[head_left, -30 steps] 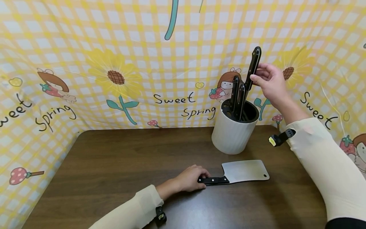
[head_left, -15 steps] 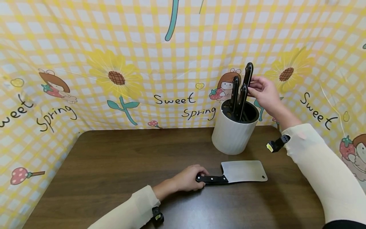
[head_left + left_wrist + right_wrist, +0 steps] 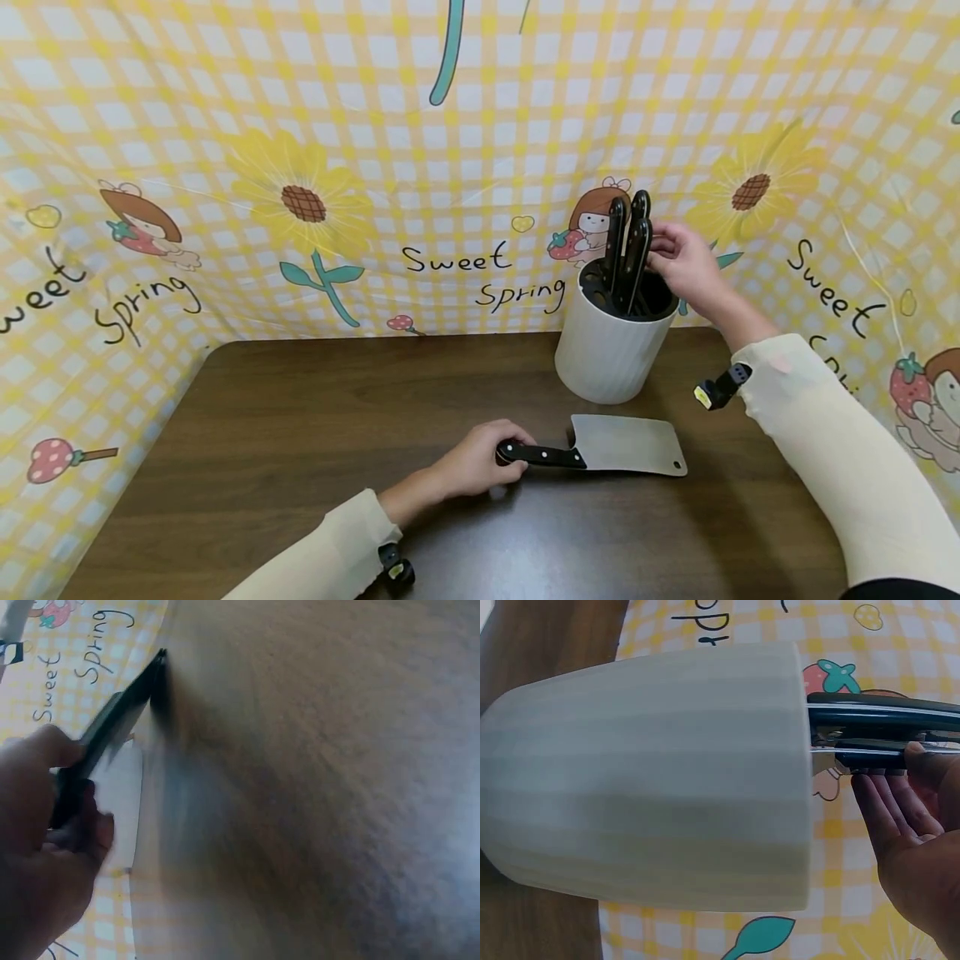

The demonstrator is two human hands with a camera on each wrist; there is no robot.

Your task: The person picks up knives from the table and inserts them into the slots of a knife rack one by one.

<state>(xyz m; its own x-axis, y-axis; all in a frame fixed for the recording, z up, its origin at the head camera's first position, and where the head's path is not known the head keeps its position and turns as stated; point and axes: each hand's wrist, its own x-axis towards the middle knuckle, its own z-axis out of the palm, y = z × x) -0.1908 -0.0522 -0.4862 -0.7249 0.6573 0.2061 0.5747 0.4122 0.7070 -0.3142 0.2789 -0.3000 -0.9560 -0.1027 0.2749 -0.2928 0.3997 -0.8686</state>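
My left hand [image 3: 480, 458] grips the black riveted handle of a cleaver [image 3: 626, 443]. Its wide steel blade points right, low over the table; whether it touches the wood I cannot tell. In the left wrist view the cleaver [image 3: 124, 712] appears nearly edge-on and blurred. At the back right, my right hand [image 3: 686, 262] is at the mouth of a white ribbed knife holder [image 3: 611, 354]. Its thumb and fingers pinch the black handle of a knife [image 3: 870, 756], whose blade is mostly hidden inside the holder. Other black-handled knives [image 3: 614, 237] stand upright beside it.
A dark wooden table [image 3: 300, 417] lies beneath, its back edge against a yellow checked cloth [image 3: 450, 167] with printed flowers and lettering. The cloth also rises along the left and right sides. The holder stands close to the back edge, behind the cleaver.
My right hand has moved down and left, sinking the knife into the holder until its handle stands near the others' height. My left hand has drawn the cleaver left and slightly up.
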